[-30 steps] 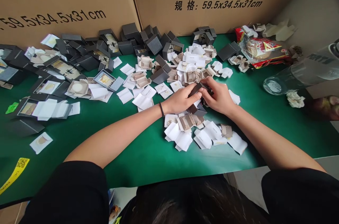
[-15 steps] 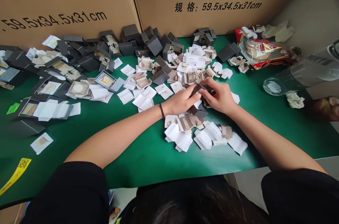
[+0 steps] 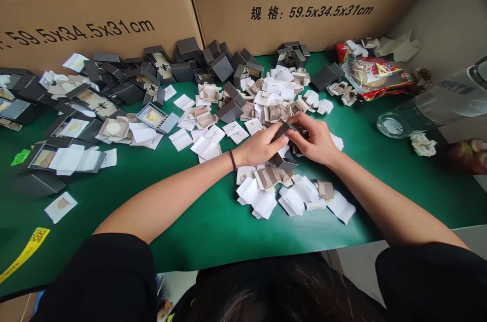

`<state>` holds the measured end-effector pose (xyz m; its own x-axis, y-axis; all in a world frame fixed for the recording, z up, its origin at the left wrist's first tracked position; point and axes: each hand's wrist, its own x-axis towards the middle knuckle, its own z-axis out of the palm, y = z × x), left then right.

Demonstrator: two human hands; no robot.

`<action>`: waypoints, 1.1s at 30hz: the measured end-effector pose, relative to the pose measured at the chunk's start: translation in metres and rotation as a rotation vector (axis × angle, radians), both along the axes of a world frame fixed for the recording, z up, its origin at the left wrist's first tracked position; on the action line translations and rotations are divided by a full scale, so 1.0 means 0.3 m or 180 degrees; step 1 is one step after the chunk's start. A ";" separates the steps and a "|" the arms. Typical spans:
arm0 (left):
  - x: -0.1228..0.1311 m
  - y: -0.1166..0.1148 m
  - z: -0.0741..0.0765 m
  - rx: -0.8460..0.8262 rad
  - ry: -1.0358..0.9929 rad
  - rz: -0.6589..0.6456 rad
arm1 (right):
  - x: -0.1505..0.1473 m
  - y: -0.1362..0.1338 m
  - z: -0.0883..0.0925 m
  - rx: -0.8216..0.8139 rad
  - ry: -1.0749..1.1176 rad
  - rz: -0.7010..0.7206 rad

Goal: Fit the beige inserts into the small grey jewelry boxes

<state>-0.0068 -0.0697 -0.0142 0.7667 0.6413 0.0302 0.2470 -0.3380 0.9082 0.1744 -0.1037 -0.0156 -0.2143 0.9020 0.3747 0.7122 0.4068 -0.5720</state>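
Both my hands close around a small black box (image 3: 281, 131) above the pile in the middle of the table. My left hand (image 3: 261, 147) grips its left side, with the thumb along the near edge. My right hand (image 3: 314, 138) holds it from the right, fingers curled over the top; much of the box is hidden by the fingers. Just below my hands lies another black box (image 3: 284, 161). Around them are folded white papers (image 3: 258, 196) and torn grey-brown card inserts (image 3: 268, 176).
Black boxes (image 3: 127, 90), several of them open, are heaped along the back left. Large cardboard cartons (image 3: 312, 23) stand behind the green table (image 3: 182, 241). To the right are a red snack packet (image 3: 380, 76), a clear bottle (image 3: 429, 109) and crumpled tissue (image 3: 423, 144).
My hands stay at nearly the same spot on the black box, with only a slight shift of the fingers. The view has moved very slightly.
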 end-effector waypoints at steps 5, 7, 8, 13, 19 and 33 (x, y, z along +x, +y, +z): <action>-0.001 0.002 0.001 -0.0024 0.0026 0.0011 | 0.005 0.001 0.003 -0.0149 0.0015 0.0030; -0.001 0.003 0.002 -0.0015 0.0033 0.0022 | 0.002 -0.001 0.006 -0.0161 0.0044 0.0002; -0.001 0.002 0.002 -0.0011 0.0025 0.0026 | 0.000 -0.001 0.008 -0.0162 0.0064 -0.0013; 0.000 -0.001 0.007 -0.0046 0.0032 0.0025 | -0.004 -0.002 0.016 -0.0113 0.0124 -0.0029; -0.001 -0.003 0.006 -0.0054 -0.0004 0.0025 | -0.004 -0.003 0.015 -0.0028 0.0138 -0.0040; 0.011 0.017 -0.010 -0.0323 -0.0669 0.0111 | -0.012 -0.002 -0.016 0.0140 -0.0140 -0.0040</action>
